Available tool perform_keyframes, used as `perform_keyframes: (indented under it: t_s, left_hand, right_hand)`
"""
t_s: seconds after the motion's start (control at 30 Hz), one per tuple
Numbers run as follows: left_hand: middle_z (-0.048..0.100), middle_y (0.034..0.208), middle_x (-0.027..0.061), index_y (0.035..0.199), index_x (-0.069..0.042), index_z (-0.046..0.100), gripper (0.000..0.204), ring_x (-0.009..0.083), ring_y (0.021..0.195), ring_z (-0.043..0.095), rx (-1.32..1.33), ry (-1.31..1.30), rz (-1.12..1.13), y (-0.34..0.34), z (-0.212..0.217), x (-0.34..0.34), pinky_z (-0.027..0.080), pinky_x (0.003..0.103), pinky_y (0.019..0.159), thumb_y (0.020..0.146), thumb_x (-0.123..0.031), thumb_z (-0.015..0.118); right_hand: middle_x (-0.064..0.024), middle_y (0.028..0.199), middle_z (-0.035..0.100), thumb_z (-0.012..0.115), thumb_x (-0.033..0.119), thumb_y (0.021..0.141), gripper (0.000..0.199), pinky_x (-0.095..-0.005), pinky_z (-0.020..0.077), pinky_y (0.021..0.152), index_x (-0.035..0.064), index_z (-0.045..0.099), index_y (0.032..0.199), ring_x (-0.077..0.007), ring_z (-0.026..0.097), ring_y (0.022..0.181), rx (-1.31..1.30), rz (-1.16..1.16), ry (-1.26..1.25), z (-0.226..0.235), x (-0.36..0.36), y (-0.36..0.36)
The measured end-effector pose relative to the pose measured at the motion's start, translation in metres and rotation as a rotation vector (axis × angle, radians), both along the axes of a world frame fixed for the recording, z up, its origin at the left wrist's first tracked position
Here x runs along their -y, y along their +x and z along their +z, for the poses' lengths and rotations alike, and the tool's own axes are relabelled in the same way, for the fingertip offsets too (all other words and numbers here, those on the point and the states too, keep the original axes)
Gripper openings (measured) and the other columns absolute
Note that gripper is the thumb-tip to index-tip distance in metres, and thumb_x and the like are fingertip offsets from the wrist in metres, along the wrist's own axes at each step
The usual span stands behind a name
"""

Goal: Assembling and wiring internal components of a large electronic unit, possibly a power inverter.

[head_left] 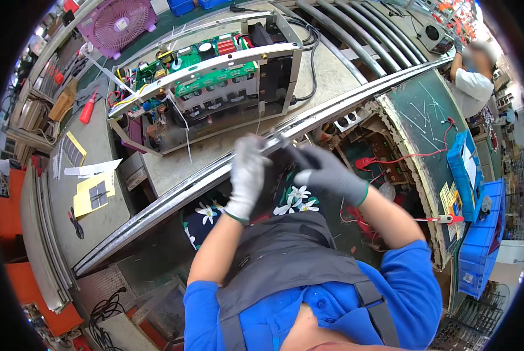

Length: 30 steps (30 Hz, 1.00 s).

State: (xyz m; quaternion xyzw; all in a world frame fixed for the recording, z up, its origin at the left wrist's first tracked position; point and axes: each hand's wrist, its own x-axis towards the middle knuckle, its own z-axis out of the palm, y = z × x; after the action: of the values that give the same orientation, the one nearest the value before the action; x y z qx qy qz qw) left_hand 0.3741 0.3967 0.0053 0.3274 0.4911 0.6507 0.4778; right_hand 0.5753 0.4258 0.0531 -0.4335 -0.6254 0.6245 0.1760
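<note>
Over the near metal rail, my left hand (247,171) in a pale knit glove has its fingers curled in. Anything it pinches is too blurred to name. Just right of it, my right hand (335,178), in a grey glove, grips a dark elongated tool (295,153) whose tip points toward the left fingers; motion blur hides its kind. Beyond both hands stands an open metal-framed electrical unit (215,64) with green circuit boards, coloured wires and a dark end panel. A white cable tie (180,123) hangs from its near side. Neither hand touches the unit.
Metal rollers (355,35) run behind at the right, beside a long rail (174,202). Left lie a red-handled screwdriver (87,109), yellow sheets (95,196) and a black-handled tool (76,225). A blue tray (465,169) and loose cable ties (425,117) sit right. Another person (472,82) works far right.
</note>
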Motion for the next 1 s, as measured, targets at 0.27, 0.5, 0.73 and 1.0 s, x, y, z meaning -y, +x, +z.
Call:
perform_keyframes:
  t_s: [0.27,0.5,0.73,1.0]
  left_hand:
    - [0.073,0.081,0.0099,0.098,-0.002,0.067,0.042,0.0079,0.044,0.050,0.042,-0.380,-0.247,-0.053,-0.035,-0.065,0.036,0.021,0.038,0.097,-0.044,0.063]
    - [0.071,0.074,0.0074,0.096,-0.002,0.070,0.024,0.0038,0.041,0.046,0.109,-0.450,-0.359,-0.052,-0.033,-0.076,0.031,0.019,0.037,0.098,-0.026,0.068]
    - [0.071,0.073,0.0076,0.095,-0.001,0.070,0.019,0.0058,0.042,0.048,-0.028,-0.486,-0.296,-0.047,-0.055,-0.079,0.035,0.022,0.039,0.098,-0.020,0.067]
    - [0.073,0.080,0.0102,0.108,0.004,0.067,0.025,0.0082,0.051,0.055,-0.069,-0.436,-0.340,-0.053,-0.037,-0.074,0.041,0.024,0.046,0.097,-0.019,0.065]
  right_hand:
    - [0.0014,0.072,0.058,0.075,0.031,0.084,0.028,-0.0218,0.0386,0.048,0.0053,0.068,0.093,-0.0060,0.051,0.056,0.253,0.170,-0.301,0.002,-0.131,-0.014]
    - [-0.0017,0.073,0.064,0.073,0.032,0.084,0.035,-0.0190,0.0461,0.046,0.0007,0.068,0.099,-0.0075,0.060,0.054,0.483,0.291,-0.230,0.030,-0.155,-0.040]
    - [-0.0020,0.075,0.065,0.075,0.027,0.082,0.024,-0.0269,0.0458,0.046,0.0042,0.071,0.087,-0.0104,0.057,0.057,0.546,0.197,-0.210,0.047,-0.161,-0.046]
    - [-0.0020,0.073,0.061,0.072,0.027,0.080,0.035,-0.0246,0.0428,0.050,-0.0008,0.071,0.101,-0.0077,0.053,0.056,0.561,0.277,0.030,0.034,-0.128,-0.046]
